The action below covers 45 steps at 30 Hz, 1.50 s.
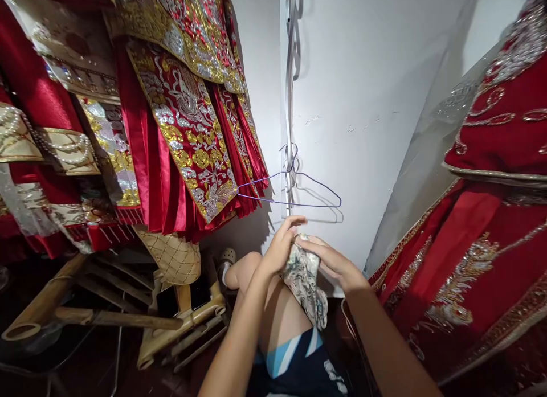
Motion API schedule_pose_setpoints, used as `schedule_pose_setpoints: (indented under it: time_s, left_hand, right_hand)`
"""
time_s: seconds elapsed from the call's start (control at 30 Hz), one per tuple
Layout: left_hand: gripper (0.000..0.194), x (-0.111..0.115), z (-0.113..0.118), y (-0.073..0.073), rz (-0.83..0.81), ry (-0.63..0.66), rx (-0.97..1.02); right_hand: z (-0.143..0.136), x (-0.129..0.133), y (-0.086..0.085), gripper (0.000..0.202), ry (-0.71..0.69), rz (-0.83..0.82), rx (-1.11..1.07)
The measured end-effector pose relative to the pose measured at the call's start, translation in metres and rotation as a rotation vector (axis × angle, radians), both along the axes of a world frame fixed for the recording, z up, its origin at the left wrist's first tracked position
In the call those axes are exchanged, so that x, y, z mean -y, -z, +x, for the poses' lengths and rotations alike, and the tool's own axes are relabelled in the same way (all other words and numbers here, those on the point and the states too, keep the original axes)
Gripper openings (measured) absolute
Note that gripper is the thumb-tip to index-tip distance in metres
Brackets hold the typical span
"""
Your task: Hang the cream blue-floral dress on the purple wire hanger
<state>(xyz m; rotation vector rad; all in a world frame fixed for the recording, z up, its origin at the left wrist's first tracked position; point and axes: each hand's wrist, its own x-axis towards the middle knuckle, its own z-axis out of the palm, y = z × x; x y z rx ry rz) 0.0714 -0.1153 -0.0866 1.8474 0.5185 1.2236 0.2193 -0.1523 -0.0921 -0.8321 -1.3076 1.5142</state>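
Observation:
A crumpled patterned cloth (304, 283), cream with dark and greenish markings, hangs between my hands over my raised thigh. My left hand (280, 246) is at its upper left edge, with bent fingers closed on the fabric. From the right, my right hand (327, 257) grips the top of the same cloth, fingers laid across it and pressed against it. Part of the fabric is hidden behind the fingers. Just above my hands, a thin purple wire hanger (294, 204) hangs with no garment on it from a white wavy strip (289, 101) on the wall.
Red garments with gold and silver embroidery (188, 118) hang at left. Another red beaded garment (482, 254) hangs at right beside clear plastic (410, 163). A bamboo chair (119, 317) stands low on the left. A white wall (363, 89) is ahead.

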Motion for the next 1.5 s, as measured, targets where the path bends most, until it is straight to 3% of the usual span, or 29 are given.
schedule_pose_setpoints:
  time_s: [0.07, 0.13, 0.2, 0.27, 0.33, 0.4, 0.5, 0.6, 0.7, 0.8, 0.9, 1.03, 1.23, 1.33, 1.4, 1.5]
  left_hand:
    - [0.047, -0.012, -0.004, -0.001, -0.047, 0.111, -0.173]
    - [0.061, -0.016, -0.013, 0.005, -0.069, 0.111, -0.442]
    - [0.067, -0.017, -0.029, 0.014, -0.034, -0.004, -0.747]
    - [0.065, -0.021, -0.052, 0.02, 0.075, -0.15, -0.983]
    - [0.057, -0.031, -0.075, 0.018, 0.203, -0.285, -1.109]
    - [0.047, -0.045, -0.093, 0.007, 0.268, -0.387, -1.19]
    - [0.044, -0.065, -0.111, -0.015, 0.249, -0.494, -1.267]
    - [0.039, -0.076, -0.119, -0.029, 0.246, -0.51, -1.294]
    - [0.03, -0.08, -0.125, -0.036, 0.278, -0.481, -1.277]
    - [0.033, -0.085, -0.126, -0.038, 0.332, -0.477, -1.165]
    - [0.027, -0.097, -0.121, -0.041, 0.349, -0.535, -0.947]
    - [0.022, -0.117, -0.098, -0.056, 0.352, -0.629, -0.766]
    - [0.017, -0.128, -0.04, -0.086, 0.405, -0.832, -0.427]
    - [0.032, -0.123, -0.03, -0.088, 0.328, -0.848, -0.573]
    - [0.038, -0.119, -0.035, -0.086, 0.336, -0.847, -0.686]
    - [0.044, -0.113, -0.045, -0.084, 0.404, -0.851, -0.744]
  right_hand:
    - [0.005, -0.001, -0.029, 0.035, -0.121, 0.064, 0.16]
    - [0.02, -0.003, -0.056, 0.031, -0.185, 0.11, 0.327]
    - [0.044, -0.008, -0.075, 0.028, -0.107, 0.142, 0.445]
    - [0.068, -0.02, -0.086, 0.024, 0.082, 0.232, 0.515]
    - [0.083, -0.04, -0.086, 0.021, 0.317, 0.355, 0.54]
    - [0.082, -0.067, -0.077, 0.031, 0.538, 0.426, 0.52]
    - [0.057, -0.111, -0.052, 0.045, 0.661, 0.399, 0.484]
    - [0.032, -0.141, -0.027, 0.032, 0.66, 0.384, 0.518]
    - [0.036, -0.147, -0.013, 0.019, 0.702, 0.386, 0.569]
    - [0.065, -0.135, -0.014, 0.022, 0.811, 0.407, 0.612]
    - [0.093, -0.12, -0.026, 0.027, 0.852, 0.443, 0.642]
    - [0.1, -0.106, -0.039, 0.034, 0.789, 0.467, 0.653]
    - [0.069, -0.088, -0.028, 0.032, 0.635, 0.517, 0.642]
    - [0.067, -0.076, -0.028, 0.026, 0.638, 0.591, 0.638]
    - [0.076, -0.068, -0.032, 0.028, 0.721, 0.63, 0.629]
    - [0.102, -0.062, -0.044, 0.066, 0.954, 0.603, 0.724]
